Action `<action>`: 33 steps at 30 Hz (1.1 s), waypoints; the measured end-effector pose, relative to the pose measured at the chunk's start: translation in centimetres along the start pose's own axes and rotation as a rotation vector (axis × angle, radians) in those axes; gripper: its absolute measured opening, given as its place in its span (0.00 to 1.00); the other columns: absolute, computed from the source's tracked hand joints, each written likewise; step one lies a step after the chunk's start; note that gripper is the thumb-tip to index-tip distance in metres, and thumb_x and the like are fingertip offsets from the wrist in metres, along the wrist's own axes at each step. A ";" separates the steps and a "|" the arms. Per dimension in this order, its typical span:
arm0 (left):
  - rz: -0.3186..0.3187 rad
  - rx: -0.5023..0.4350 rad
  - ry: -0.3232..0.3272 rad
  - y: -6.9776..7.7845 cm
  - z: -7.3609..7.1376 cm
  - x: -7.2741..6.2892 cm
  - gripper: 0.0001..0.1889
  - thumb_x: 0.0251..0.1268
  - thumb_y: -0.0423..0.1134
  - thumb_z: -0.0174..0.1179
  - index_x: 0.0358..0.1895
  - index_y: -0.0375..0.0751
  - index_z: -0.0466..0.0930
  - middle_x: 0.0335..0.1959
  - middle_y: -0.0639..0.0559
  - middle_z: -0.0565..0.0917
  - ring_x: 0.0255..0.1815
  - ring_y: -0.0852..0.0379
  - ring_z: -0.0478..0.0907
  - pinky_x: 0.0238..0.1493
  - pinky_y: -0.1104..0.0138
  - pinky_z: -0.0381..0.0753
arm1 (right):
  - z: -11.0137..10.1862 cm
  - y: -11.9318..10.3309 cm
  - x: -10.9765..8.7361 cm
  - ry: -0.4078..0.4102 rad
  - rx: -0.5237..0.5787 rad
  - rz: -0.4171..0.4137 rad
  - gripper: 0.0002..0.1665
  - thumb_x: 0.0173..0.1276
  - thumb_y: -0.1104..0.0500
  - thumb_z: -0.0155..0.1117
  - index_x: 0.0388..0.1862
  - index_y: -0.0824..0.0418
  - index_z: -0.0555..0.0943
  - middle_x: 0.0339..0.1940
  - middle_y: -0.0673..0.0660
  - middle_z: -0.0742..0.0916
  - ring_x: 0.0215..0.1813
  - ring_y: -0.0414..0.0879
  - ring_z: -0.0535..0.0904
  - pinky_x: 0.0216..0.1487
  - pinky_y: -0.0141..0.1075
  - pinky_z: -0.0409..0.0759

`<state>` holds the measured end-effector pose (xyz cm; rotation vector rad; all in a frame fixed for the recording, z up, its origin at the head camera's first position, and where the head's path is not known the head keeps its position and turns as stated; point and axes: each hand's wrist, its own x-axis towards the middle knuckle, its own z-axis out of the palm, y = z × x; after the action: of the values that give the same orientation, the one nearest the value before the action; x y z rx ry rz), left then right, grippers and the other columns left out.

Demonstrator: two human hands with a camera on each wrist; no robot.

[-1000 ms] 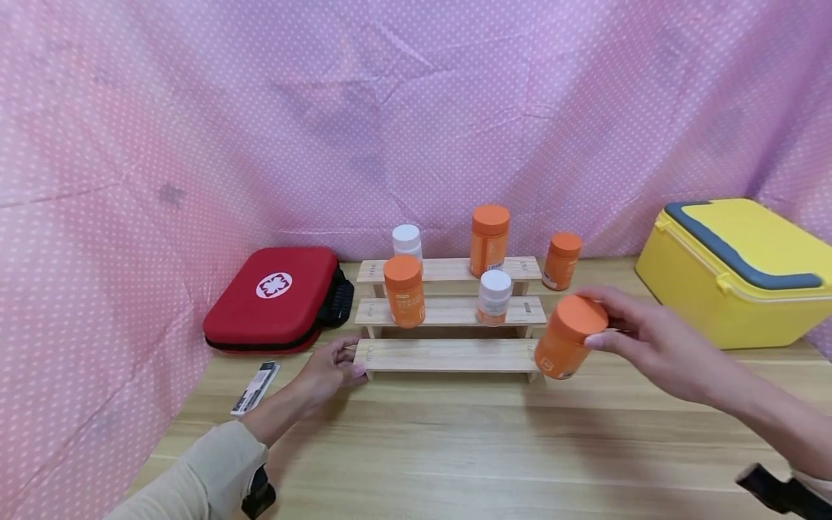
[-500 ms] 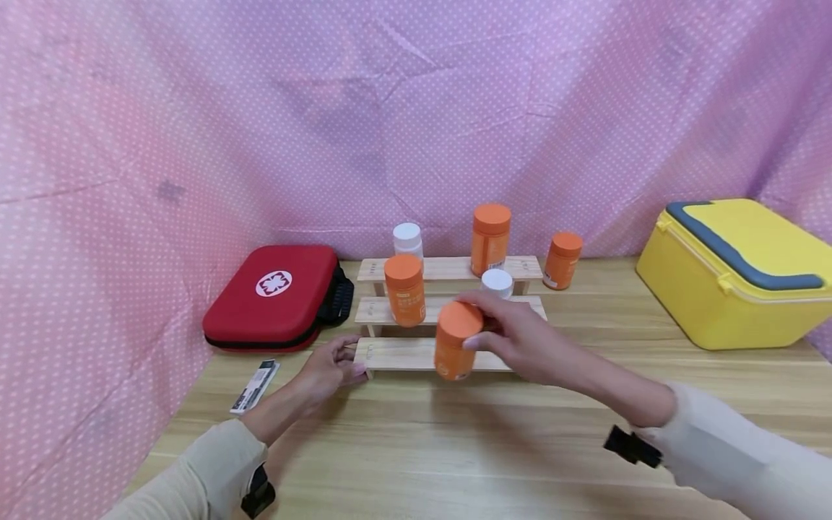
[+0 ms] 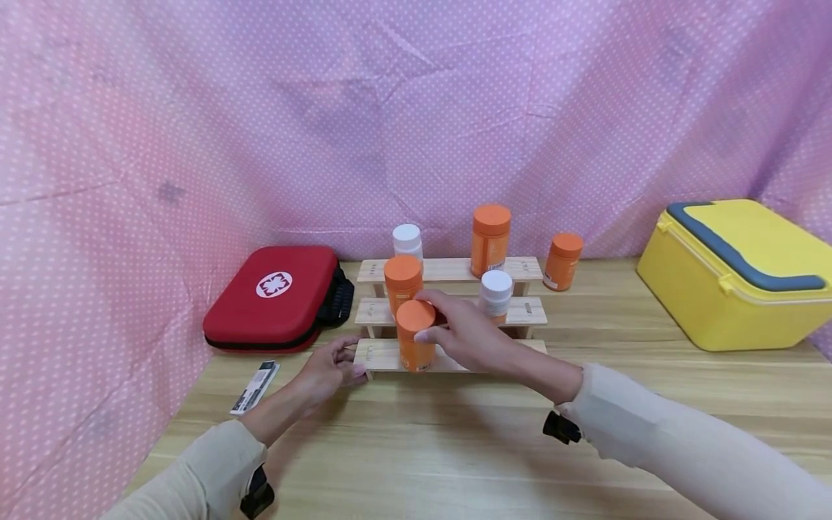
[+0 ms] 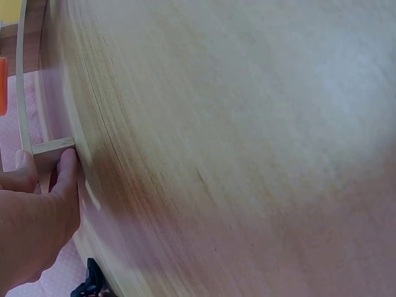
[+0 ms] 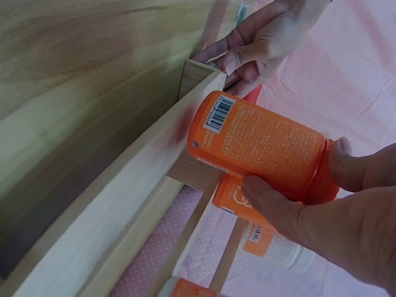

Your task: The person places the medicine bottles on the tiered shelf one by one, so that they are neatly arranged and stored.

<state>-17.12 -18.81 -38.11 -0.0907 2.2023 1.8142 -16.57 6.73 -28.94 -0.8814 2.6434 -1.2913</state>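
Observation:
My right hand (image 3: 464, 336) grips an orange pill bottle (image 3: 416, 354) near its cap, over the left part of the front step of a tiered wooden rack (image 3: 503, 359). In the right wrist view the held bottle (image 5: 260, 142) shows its barcode; whether its base touches the step, I cannot tell. At the rack's left end my left hand (image 3: 325, 372) pinches the front step's end and leg (image 4: 54, 148). Behind the held bottle stands another orange bottle (image 3: 401, 274), partly hidden, with a white-capped bottle (image 3: 495, 292) on the same middle step.
On the back step stand a white bottle (image 3: 407, 242) and a tall orange bottle (image 3: 490, 242). A smaller orange bottle (image 3: 562, 261) is on the table right of the rack. A red first-aid case (image 3: 273, 300) and a thin box (image 3: 255, 388) lie left; a yellow box (image 3: 734, 289) stands right.
My right hand has carried the orange bottle leftward from the rack's right end to the left part of the front step. My left hand has stayed at the rack's left end.

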 end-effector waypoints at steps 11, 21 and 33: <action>-0.031 0.041 0.014 0.2 0.0 0.0 0.31 0.61 0.16 0.54 0.69 0.29 0.60 0.55 0.31 0.74 0.47 0.50 0.78 0.50 0.57 0.83 | 0.8 0.7 0.4 0.003 0.020 0.060 0.25 0.63 0.60 0.69 0.58 0.58 0.73 0.49 0.51 0.83 0.45 0.43 0.78 0.51 0.37 0.81; -0.036 0.041 0.014 0.3 0.0 -0.1 0.31 0.62 0.17 0.53 0.69 0.30 0.60 0.55 0.31 0.74 0.47 0.50 0.78 0.51 0.57 0.82 | 0.8 0.6 0.4 0.021 0.014 0.076 0.26 0.62 0.59 0.70 0.58 0.58 0.73 0.47 0.51 0.83 0.44 0.42 0.78 0.49 0.36 0.81; -0.025 0.023 0.012 0.1 0.0 0.1 0.30 0.62 0.15 0.52 0.68 0.29 0.60 0.54 0.31 0.75 0.46 0.51 0.78 0.51 0.58 0.83 | 0.5 0.4 0.2 0.018 0.058 0.142 0.32 0.63 0.57 0.69 0.64 0.58 0.69 0.52 0.54 0.83 0.51 0.47 0.80 0.52 0.39 0.82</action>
<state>-17.24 -18.75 -38.06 -0.1243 2.2193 1.7797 -16.77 6.53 -29.54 -0.6640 2.6133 -1.3389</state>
